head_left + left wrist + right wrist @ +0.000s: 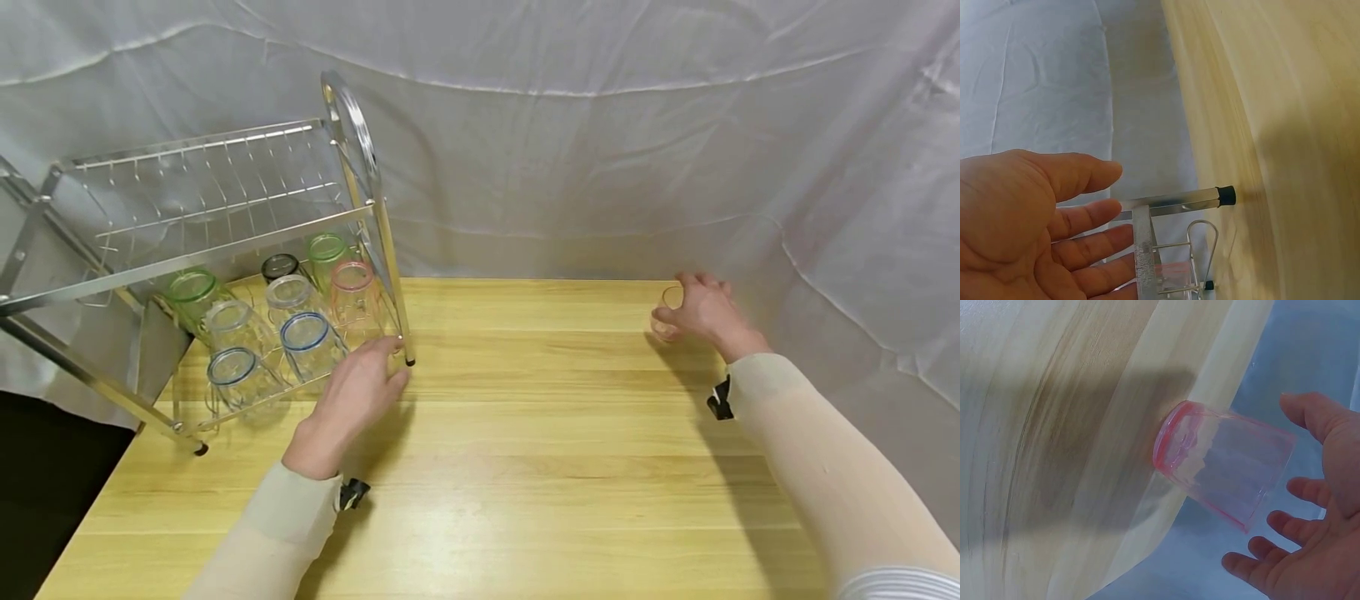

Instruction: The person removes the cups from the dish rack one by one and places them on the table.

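Observation:
A clear pink-tinted drinking glass [1229, 465] stands upright on the wooden table near its back edge, with a thicker pink base. My right hand [705, 308] reaches around it; in the right wrist view the thumb and fingers are spread and a gap separates them from the glass. My left hand [348, 400] is at the front right corner of a metal dish rack [385, 250]. Its fingers [1094, 247] are extended to the rack's flat bar [1145, 250]; whether they touch it is unclear.
On the rack's lower level several upside-down glasses stand close together, including a pink one [352, 279], a blue one [305, 332] and a green one [192, 287]. The upper tier is a wire shelf [225, 204]. A grey cloth [562, 167] hangs behind the table [525, 433].

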Motion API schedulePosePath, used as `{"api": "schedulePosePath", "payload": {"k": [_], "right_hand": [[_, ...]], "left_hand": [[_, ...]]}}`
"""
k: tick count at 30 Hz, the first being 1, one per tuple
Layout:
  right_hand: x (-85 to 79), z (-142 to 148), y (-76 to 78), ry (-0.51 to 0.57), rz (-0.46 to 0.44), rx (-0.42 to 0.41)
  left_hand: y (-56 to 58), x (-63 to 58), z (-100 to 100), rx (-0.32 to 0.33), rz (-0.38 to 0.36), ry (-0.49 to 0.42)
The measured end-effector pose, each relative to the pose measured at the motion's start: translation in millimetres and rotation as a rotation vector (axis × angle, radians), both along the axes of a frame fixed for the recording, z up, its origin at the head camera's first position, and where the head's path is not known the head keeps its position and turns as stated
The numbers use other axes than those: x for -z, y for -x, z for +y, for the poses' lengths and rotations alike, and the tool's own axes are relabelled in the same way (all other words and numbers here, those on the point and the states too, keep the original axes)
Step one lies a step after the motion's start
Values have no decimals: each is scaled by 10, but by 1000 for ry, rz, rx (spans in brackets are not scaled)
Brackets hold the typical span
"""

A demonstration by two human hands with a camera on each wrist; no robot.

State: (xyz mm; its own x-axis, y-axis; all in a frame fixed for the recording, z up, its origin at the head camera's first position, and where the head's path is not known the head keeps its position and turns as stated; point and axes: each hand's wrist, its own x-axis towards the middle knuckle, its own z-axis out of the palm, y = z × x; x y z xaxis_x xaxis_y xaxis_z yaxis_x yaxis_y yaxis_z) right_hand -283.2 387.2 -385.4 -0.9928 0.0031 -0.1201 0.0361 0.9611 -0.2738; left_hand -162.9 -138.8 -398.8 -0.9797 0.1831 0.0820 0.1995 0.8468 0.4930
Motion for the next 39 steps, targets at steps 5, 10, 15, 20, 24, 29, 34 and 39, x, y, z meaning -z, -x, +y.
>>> {"api": "schedulePosePath", "payload": {"k": [5, 10, 15, 20, 24, 29, 34, 39], "right_hand": [[-4, 16, -17, -9, -12, -12], [5, 38, -1, -29, -26, -35], [18, 54, 15, -43, -16, -48], [1, 63, 22, -55, -20, -53], [-20, 75, 26, -62, -31, -56], [-39, 80, 34, -57, -58, -56], [-46, 65, 47, -46, -78, -55], [-47, 33, 58, -33, -84, -55]], "left_hand": [[4, -15, 4, 10, -17, 13], [11, -74, -4, 18, -4, 8], [64, -257, -58, -25, 75, 16], [217, -485, -169, -59, 209, 63], [421, -638, -267, -42, 195, 122], [682, -756, -343, -38, 6, 219], [907, -809, -370, 2, -105, 281], [1063, -831, -406, 50, -175, 317]]}}
